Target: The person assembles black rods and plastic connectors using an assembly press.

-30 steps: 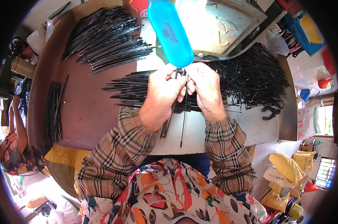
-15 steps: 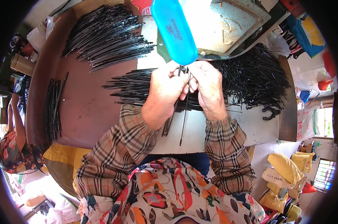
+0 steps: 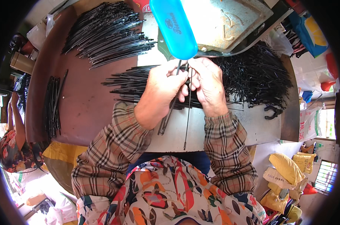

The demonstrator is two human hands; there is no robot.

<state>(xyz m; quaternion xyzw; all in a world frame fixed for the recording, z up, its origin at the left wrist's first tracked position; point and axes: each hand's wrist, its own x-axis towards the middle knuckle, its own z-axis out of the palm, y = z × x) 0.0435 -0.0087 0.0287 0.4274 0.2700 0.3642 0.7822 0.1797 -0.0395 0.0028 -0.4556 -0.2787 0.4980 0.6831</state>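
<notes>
Over the near part of the work table, my left hand (image 3: 156,92) is closed around a few thin black metal rods (image 3: 163,125), whose lower ends slant down to the left. Close beside it, my right hand (image 3: 211,88) pinches a single thinner black rod (image 3: 186,125) with a small knob at its lower end. The fingertips of both hands nearly meet, and the rods' upper parts pass between them. Behind my hands lies a pile of similar rods (image 3: 126,84). A blue oblong object (image 3: 174,32) hangs over the fingertips and hides part of what is behind.
Large rod heaps lie at the far left (image 3: 108,35) and right (image 3: 252,75). A small rod bundle (image 3: 54,107) is on the brown sheet (image 3: 85,101). A black plier-like tool (image 3: 272,112) sits at right, below a rusty metal tray (image 3: 230,28). Another person's arm (image 3: 18,116) shows at far left.
My left hand has shifted slightly left, its rods moving left with it. The lower end of the single rod in my right hand has swung a little right and toward me.
</notes>
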